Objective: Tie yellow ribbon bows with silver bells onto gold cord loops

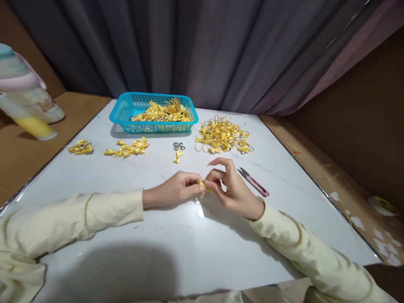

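A small yellow satin bow (203, 184) sits between the person's two hands, gripped at the fingertips just above the tabletop. The left hand (184, 187) has its fingers curled and its thumb and forefinger pinched together on the bow's left side. The right hand (232, 187) pinches the other side between thumb and finger, its forefinger raised and bent, clear of the bow. A thin cord loop (199, 199) hangs just below, partly hidden by the fingers.

The white marbled tabletop (221, 261) is glossy. Beyond the hands lie four silver beads (179, 146), loose bows (131, 148) and a heap of corded bows (221, 134). Pink-handled thread snips (253, 182) rest near the right hand. A blue perforated basket (151, 128) holds more yellow pieces. Dark pleated curtains (158, 50) close off the back; a pastel jug (34, 92) stands at far left.
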Demonstrator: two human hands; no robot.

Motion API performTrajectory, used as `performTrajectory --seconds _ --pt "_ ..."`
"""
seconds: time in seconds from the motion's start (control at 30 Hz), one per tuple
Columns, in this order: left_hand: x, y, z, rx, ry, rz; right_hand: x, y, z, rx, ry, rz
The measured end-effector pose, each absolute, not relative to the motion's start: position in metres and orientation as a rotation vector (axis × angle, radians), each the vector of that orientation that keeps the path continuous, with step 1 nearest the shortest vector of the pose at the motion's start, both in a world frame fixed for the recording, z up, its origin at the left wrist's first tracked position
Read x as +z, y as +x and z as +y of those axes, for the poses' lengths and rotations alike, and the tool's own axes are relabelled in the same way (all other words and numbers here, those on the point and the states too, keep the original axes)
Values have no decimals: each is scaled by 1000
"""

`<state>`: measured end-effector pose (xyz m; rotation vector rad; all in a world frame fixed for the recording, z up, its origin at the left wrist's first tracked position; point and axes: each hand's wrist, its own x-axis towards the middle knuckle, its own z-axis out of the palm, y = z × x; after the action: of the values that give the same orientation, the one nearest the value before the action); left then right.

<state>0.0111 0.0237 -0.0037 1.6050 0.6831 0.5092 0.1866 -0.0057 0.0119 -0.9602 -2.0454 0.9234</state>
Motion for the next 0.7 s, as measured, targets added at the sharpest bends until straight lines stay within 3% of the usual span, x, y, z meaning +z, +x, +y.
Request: performTrajectory --seconds 0.2,0.4,0.7 --pt "-1 11 24 527 1561 686 13 185 -6 879 -979 -2058" --pt "3 11 25 647 1494 774 31 191 -13 536 -1226 -2024" --pt "3 11 26 738 1427 820 14 179 -24 803 -1408 -1894"
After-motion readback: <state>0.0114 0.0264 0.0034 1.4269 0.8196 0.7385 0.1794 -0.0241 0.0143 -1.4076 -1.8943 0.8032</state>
